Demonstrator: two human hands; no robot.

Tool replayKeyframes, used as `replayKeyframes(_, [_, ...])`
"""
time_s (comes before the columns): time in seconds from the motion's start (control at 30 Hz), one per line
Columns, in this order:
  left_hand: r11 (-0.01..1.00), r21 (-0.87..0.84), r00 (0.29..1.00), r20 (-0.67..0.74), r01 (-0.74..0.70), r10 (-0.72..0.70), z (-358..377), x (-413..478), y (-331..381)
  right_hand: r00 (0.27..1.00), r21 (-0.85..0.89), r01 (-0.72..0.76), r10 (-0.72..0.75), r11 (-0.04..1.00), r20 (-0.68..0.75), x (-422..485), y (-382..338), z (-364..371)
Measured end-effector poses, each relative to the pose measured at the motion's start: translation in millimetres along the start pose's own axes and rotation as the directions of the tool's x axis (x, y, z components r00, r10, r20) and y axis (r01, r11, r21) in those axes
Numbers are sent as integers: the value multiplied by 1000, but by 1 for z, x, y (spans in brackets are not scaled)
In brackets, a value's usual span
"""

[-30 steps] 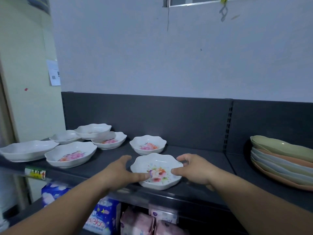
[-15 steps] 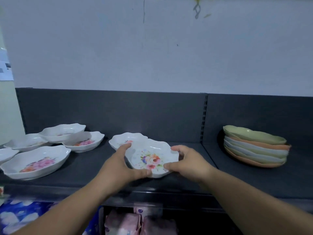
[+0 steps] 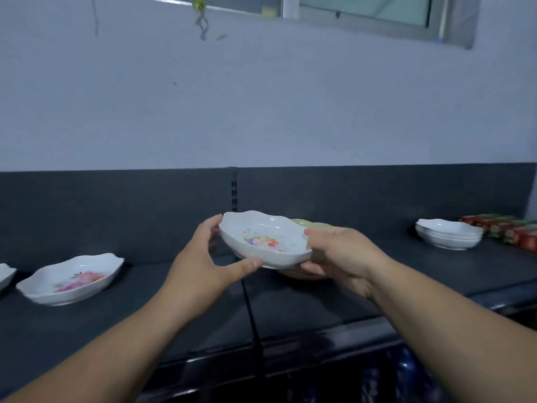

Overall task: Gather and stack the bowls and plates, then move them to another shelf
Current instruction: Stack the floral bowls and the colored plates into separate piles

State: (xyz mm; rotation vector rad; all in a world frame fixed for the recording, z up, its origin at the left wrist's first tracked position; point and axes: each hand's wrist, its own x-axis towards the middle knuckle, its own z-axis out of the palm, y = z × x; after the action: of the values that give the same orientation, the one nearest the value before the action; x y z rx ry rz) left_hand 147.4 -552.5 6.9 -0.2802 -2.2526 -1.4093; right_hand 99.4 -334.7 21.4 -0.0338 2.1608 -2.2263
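Now that the floral bowl [image 3: 263, 241], which sat on the shelf [image 3: 162, 289] a second ago, hangs clear of it between your left hand [image 3: 203, 257] and right hand [image 3: 340, 254], each pinching one end of its rim, the coloured plates [image 3: 312, 223] lie just behind your grip, so stacking looks next.

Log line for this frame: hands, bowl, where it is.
left hand: grips white scalloped floral bowl | right hand: grips same bowl | bowl: held above dark shelf

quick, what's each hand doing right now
Left hand: grips the left side of the floral bowl, lifted off the shelf.
Right hand: grips the bowl's right side.
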Motion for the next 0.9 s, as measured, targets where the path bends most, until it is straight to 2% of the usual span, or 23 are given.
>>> replayKeyframes(0.23, [995,-89,996,84,-34,41,155,44,48,997,-34,30,-33,999,-75,38,-8,-166])
replayKeyframes(0.5, [999,-53,988,151,-7,15,323,95,81,978,-103,23,-44,994,-205,86,-14,-341])
replayKeyframes(0.7, [999,12,974,224,41,-43,401,121,88,951,-160,-15,-35,987,-306,118,-27,-422])
replayKeyframes(0.9, [997,64,959,277,46,-62,444,143,90,910,-265,-48,-67,963,-409,158,-27,-466])
